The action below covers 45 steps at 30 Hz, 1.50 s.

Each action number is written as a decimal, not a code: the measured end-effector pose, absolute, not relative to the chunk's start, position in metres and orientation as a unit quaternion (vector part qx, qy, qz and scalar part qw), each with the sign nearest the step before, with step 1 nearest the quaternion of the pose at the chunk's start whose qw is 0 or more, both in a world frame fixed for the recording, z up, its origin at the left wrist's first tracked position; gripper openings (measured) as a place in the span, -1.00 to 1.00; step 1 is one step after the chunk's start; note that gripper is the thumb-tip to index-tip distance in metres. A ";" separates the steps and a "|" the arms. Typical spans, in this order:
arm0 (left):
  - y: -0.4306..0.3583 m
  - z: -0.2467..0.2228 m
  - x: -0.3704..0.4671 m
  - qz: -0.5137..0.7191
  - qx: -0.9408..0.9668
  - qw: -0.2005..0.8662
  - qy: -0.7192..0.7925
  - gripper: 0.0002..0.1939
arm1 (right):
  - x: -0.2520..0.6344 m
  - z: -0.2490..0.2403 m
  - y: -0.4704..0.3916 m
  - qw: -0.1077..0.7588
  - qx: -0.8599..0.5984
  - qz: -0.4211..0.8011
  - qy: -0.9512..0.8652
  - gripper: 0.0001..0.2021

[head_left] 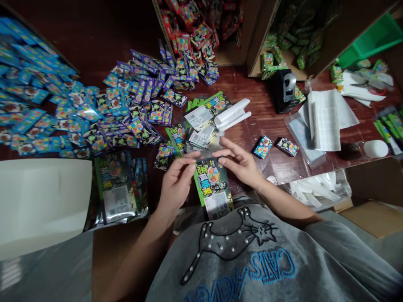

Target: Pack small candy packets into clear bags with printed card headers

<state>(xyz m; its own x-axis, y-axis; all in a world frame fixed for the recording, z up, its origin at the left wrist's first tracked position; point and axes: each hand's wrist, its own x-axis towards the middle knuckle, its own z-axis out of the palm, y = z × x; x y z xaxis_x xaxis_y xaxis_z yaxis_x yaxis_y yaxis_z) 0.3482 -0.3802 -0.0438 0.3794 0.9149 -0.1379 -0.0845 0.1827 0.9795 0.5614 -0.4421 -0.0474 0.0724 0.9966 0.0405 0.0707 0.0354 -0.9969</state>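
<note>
Between my hands hangs a printed plastic packaging bag [211, 180], black and green with large colourful characters, a round wheel picture and a pale label at its lower end. My left hand [176, 180] pinches the bag's clear upper edge at its left corner. On the other side, my right hand [241, 165] has its thumb on the bag's top right and its fingers closed along the clear edge. Just beyond my fingertips lie more printed bags [217, 102] and a curled white sheet [233, 115]. What the held bag contains, if anything, cannot be made out.
Blue candy boxes [28, 75] and purple ones [145, 84] are heaped at left. Red packs [201, 35] fill an opened carton behind. Two small boxes [263, 147], a tape dispenser [285, 90] and label sheets [324, 119] lie right. Filled bags [116, 176] sit lower left.
</note>
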 end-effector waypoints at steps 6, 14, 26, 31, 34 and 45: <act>-0.371 -0.037 0.345 0.434 0.509 0.596 0.443 -0.63 | 0.554 -0.034 -0.432 0.481 -0.545 0.406 -0.554 -0.04; -0.365 -0.010 0.341 0.370 0.534 0.600 0.467 -0.80 | 0.552 -0.015 -0.414 0.524 -0.505 0.480 -0.490 -0.08; -0.364 -0.011 0.324 0.346 0.528 0.630 0.454 -0.76 | 0.560 -0.010 -0.411 0.484 -0.479 0.578 -0.450 0.05; -0.365 -0.005 0.321 0.343 0.512 0.651 0.443 -0.74 | 0.562 -0.004 -0.415 0.489 -0.445 0.573 -0.485 -0.19; -0.367 0.004 0.316 0.340 0.582 0.608 0.420 -0.80 | 0.566 0.001 -0.414 0.479 -0.437 0.574 -0.500 -0.32; -0.382 0.010 0.311 0.374 0.620 0.547 0.420 -0.87 | 0.563 0.070 -0.375 0.241 -0.375 0.403 -0.800 -0.90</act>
<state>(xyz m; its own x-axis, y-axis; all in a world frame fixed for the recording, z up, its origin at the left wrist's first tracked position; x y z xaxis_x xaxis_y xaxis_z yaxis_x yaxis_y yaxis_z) 0.3108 -0.3821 0.0097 0.3670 0.9302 0.0035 0.1126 -0.0482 0.9925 0.5634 -0.3746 0.0699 -0.6026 0.7935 0.0844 0.4047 0.3950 -0.8247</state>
